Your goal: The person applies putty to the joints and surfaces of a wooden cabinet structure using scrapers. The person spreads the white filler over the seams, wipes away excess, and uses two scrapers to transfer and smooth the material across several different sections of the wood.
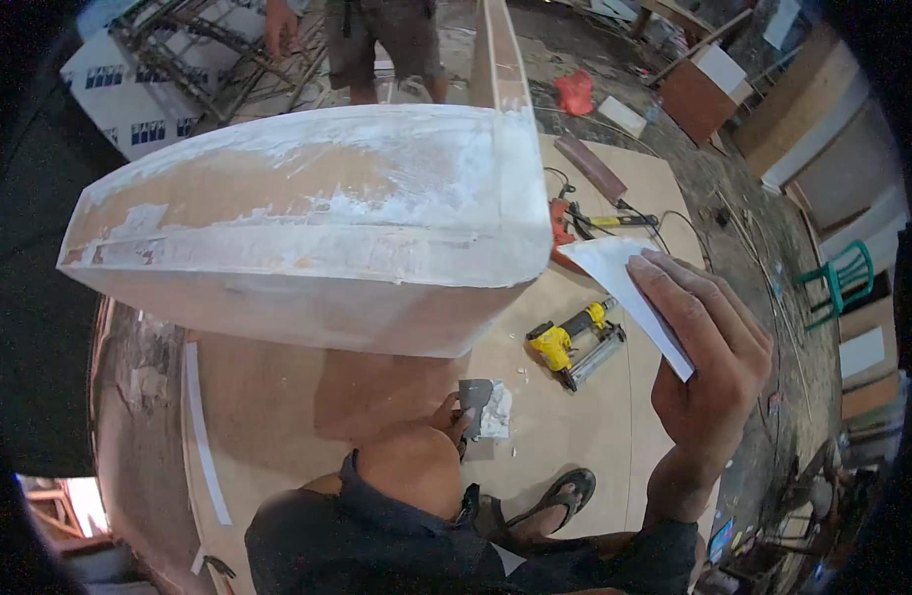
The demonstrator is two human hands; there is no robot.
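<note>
A large boat-shaped panelled piece (307, 258), smeared with white filler over bare brown patches, spans the upper middle. To the right of its rounded corner, my right hand (709, 342) grips a flat white triangular piece (624, 288), fingers laid along its face and its tip near that corner. Partly hidden by my knee, my left hand (452, 418) is closed on the edge of a dark grey flat piece (473, 396). White filler (495, 409) lies beside and against that grey piece.
On the brown board (585, 446) lie a yellow nail gun (575, 342), an orange power tool (565, 233) and a long brown block (590, 169). My sandalled foot (560, 501) rests there too. Another person (381, 45) stands beyond the piece. A green chair (841, 281) stands far right.
</note>
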